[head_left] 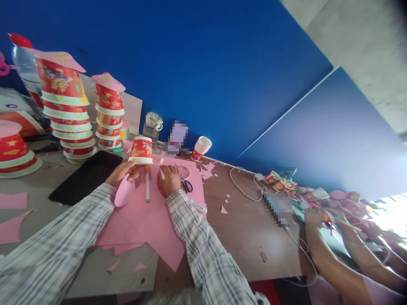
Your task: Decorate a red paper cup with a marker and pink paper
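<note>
My left hand (pixel 122 172) holds a cut pink paper disc (pixel 124 192) by its upper edge, just below an upturned red paper cup (pixel 141 150). My right hand (pixel 169 179) rests closed on the pink paper sheets (pixel 152 220), with a small yellow-and-white stick (pixel 162 173) between its fingers. A white pen (pixel 147 186) lies between my two hands. Black-handled scissors (pixel 186 184) lie just right of my right hand.
Stacks of red cups with pink paper tops (pixel 68 114) (pixel 109 112) stand at the back left beside a black pad (pixel 85 176). A glass jar (pixel 151 126), a tipped cup (pixel 200 148) and a white cable (pixel 244 186) lie behind. Another person's arms (pixel 337 262) work at the right among paper scraps.
</note>
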`<state>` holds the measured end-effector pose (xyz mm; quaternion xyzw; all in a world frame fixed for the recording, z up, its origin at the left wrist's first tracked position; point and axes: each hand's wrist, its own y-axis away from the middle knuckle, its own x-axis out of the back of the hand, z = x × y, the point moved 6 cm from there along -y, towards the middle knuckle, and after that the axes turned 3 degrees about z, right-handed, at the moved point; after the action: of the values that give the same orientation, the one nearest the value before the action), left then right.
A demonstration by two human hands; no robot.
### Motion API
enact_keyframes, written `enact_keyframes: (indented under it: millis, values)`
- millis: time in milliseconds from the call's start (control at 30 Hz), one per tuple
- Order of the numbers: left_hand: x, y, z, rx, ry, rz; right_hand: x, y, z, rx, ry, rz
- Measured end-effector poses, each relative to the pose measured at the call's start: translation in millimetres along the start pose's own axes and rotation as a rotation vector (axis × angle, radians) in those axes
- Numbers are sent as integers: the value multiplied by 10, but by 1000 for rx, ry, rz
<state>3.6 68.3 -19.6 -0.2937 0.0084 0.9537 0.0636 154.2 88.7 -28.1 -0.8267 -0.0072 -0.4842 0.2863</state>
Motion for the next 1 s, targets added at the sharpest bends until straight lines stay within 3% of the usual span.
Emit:
enact_keyframes:
  millis: [167, 433, 767, 1000]
  values:
    - [10, 11, 1, -18, 40, 45, -34, -15, 22, 0, 35, -25]
    - [39, -12, -66, 57, 38, -5, -22, -4, -44, 0, 75, -56]
    - [59, -4, -62, 34, 17, 37, 2, -5, -82, -20, 94, -96]
    - [34, -5, -49, 44, 16, 18, 189, 47, -265, 78, -21, 74]
